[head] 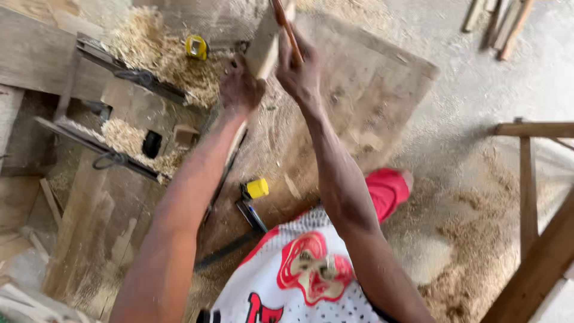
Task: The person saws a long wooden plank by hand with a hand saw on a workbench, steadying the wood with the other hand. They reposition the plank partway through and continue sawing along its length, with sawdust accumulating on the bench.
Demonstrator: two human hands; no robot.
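Observation:
My left hand (239,88) grips the lower edge of a pale wooden block (265,45) held up over a large wooden board (359,90). My right hand (301,73) is closed around a thin reddish-brown wooden handle (286,27) that runs up out of the top of the view; its head is hidden. Both arms reach forward from my white and red shirt (299,281). The right hand sits just right of the block, touching it.
Wood shavings (161,54) pile at the upper left around a yellow tape measure (196,46). A yellow-capped tool (256,190) lies on the board below my arms. A wooden frame (529,179) stands at the right, sawdust (478,251) on the floor, and sticks (502,21) at the top right.

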